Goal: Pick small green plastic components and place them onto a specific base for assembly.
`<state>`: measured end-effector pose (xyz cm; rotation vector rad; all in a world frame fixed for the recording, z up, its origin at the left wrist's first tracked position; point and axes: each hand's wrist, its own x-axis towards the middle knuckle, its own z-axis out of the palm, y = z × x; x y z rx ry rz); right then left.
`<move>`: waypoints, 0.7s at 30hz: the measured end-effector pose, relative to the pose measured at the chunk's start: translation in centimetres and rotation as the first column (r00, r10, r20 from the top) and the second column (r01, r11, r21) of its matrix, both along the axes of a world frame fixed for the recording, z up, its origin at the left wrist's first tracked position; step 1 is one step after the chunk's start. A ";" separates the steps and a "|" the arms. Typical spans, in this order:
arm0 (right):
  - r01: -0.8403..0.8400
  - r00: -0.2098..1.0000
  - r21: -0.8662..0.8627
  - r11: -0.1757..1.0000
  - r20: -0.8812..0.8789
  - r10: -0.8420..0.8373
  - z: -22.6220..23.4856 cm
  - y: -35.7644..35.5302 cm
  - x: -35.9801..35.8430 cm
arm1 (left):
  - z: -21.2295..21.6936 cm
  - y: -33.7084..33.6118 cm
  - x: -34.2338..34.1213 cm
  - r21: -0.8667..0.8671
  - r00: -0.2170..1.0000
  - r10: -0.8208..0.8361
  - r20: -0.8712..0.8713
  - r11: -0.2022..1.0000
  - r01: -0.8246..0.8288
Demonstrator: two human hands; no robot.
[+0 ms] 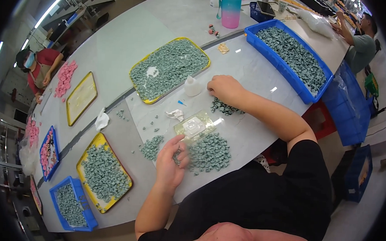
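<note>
My left hand [171,161] rests on the table with fingers curled over small grey-green pieces at the edge of a large pile [208,151]. A clear plastic mould [195,126] lies just beyond its fingertips. My right hand [223,89] reaches farther out, fingers bent down on the table beside a small heap of the same pieces [224,107] and a white squeeze bottle [192,86]. Whether it grips a piece is hidden. A yellow tray [170,68] filled with grey-green pieces lies past the bottle.
A long blue bin [289,58] of pieces sits at the right. Another yellow tray [103,173] and a blue bin [71,203] lie at the left front. An empty yellow tray [81,97], pink pieces [65,79], a water bottle [230,9]. Two other people work at the table ends.
</note>
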<state>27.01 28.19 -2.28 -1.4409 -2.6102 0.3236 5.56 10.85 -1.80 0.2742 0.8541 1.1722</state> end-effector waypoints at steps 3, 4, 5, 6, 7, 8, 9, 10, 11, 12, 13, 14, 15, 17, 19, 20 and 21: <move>0.021 0.995 -0.076 0.997 -0.091 -0.028 -0.6 0.5 0.5 | 0.4 0.1 0.9 -0.016 0.999 0.037 0.003 0.999 -0.037; 0.025 0.989 -0.090 0.996 -0.142 -0.038 -1.0 0.6 0.8 | 0.2 0.1 1.1 -0.015 0.999 0.035 -0.025 0.999 -0.036; 0.027 0.984 -0.091 0.995 -0.171 -0.042 -1.3 0.8 1.3 | -0.1 0.2 1.3 0.001 1.000 0.018 -0.013 1.000 -0.018; 0.025 0.981 -0.095 0.995 -0.190 -0.043 -1.6 1.0 1.8 | -0.3 0.4 1.6 0.013 1.000 -0.003 -0.007 1.000 0.003; 0.022 0.978 -0.099 0.995 -0.206 -0.042 -1.8 1.0 2.2 | -0.1 0.5 2.2 -0.009 1.000 0.002 -0.031 1.000 -0.002; 0.028 0.970 -0.104 0.994 -0.239 -0.052 -1.9 1.0 2.5 | -0.1 0.6 2.5 -0.013 0.998 -0.007 -0.064 1.000 0.006; 0.014 0.950 -0.101 0.995 -0.308 -0.044 -1.7 0.8 3.0 | -0.2 0.7 2.9 -0.027 0.998 0.017 -0.052 0.999 -0.019; 0.000 0.927 -0.096 0.995 -0.373 -0.036 -1.7 0.4 3.5 | -0.4 0.7 3.2 -0.042 0.998 0.043 -0.038 0.998 -0.045; 0.009 0.916 -0.103 0.995 -0.398 -0.049 -1.5 0.0 3.8 | -0.5 0.7 3.6 -0.056 0.997 0.074 -0.016 0.996 -0.075; 0.003 0.882 -0.130 0.992 -0.466 -0.063 -1.1 -0.3 4.0 | -0.5 0.8 4.1 -0.060 0.997 0.062 -0.037 0.996 -0.065; -0.004 0.844 -0.154 0.988 -0.531 -0.079 -0.9 -0.6 4.3 | -0.3 0.9 4.7 -0.078 0.995 0.098 -0.032 0.992 -0.101; 0.005 0.834 -0.160 0.987 -0.545 -0.092 -0.9 -1.0 4.6 | -0.3 1.0 5.1 -0.095 0.991 0.135 -0.026 0.986 -0.137; -0.056 0.780 -0.183 0.982 -0.622 -0.071 -0.8 -1.4 4.9 | -0.4 1.1 5.4 -0.099 0.991 0.125 -0.037 0.987 -0.128; -0.113 0.713 -0.205 0.972 -0.698 -0.065 -0.9 -2.1 5.2 | -0.5 1.2 5.8 -0.104 0.991 0.131 -0.027 0.986 -0.134; -0.282 0.638 -0.197 0.939 -0.769 0.030 -1.2 -2.7 4.9 | -0.7 1.5 5.8 -0.103 0.994 0.102 -0.038 0.989 -0.106; -0.286 0.641 -0.211 0.935 -0.768 0.023 -1.3 -3.0 4.8 | -0.7 1.8 5.8 -0.096 0.996 0.075 -0.044 0.992 -0.079; -0.306 0.634 -0.176 0.936 -0.771 0.062 -1.2 -3.1 4.4 | -0.5 2.0 5.4 -0.108 0.995 0.097 -0.037 0.989 -0.101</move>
